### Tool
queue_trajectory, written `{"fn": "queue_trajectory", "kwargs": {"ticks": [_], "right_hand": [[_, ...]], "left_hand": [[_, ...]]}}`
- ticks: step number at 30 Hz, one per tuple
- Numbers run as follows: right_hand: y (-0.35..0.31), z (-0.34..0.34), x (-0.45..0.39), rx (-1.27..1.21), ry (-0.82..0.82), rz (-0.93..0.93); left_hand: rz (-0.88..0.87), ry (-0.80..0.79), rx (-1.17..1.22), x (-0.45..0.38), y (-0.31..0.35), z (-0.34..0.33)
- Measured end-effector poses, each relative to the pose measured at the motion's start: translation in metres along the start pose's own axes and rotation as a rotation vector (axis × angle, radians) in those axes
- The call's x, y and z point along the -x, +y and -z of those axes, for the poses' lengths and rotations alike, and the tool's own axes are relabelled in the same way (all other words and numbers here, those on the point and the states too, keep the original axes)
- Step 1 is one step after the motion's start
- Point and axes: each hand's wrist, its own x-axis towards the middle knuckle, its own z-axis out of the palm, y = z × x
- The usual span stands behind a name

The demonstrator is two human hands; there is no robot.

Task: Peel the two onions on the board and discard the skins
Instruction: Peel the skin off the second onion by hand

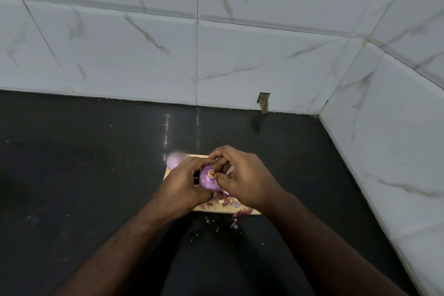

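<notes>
Both our forearms reach in from the near edge, and the hands meet over the cutting board (pixel 249 212). Our left hand (pixel 179 185) grips the onion (pixel 208 181) and steadies it above the board, root end up, so our right hand (pixel 242 175) can pinch at the skin there. Loose skins (pixel 228 199) lie beneath on the board and spill onto the bench (pixel 96 163). We judge the second onion (pixel 175 160), half hidden behind the left hand, already peeled.
</notes>
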Motion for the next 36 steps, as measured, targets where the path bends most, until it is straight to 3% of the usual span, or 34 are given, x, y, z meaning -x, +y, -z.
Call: {"fn": "queue_trajectory", "kwargs": {"ticks": [7,14,25,28,31,33,36], "right_hand": [[0.002,-0.005,0.0,0.038,-0.037,0.018],[0.01,-0.01,0.005,-0.18,0.119,-0.133],[0.034,-0.017,0.002,-0.141,0.185,-0.348],[0.032,-0.013,0.0,-0.436,0.191,-0.4],[0.027,-0.006,0.002,-0.718,0.084,-0.393],[0.028,-0.007,0.003,-0.619,0.047,-0.318],[0.029,-0.011,0.002,-0.482,0.144,-0.31]], "left_hand": [[-0.038,0.026,-0.006,0.0,-0.002,-0.001],[0.067,0.036,0.035,-0.001,-0.008,0.002],[0.178,0.033,0.29,0.0,-0.004,0.005],[0.21,0.016,0.365,0.002,-0.005,0.005],[0.204,0.005,0.332,0.002,-0.006,0.005],[0.201,0.001,0.305,0.002,-0.005,0.006],[0.218,-0.002,0.308,0.001,-0.006,0.007]]}}
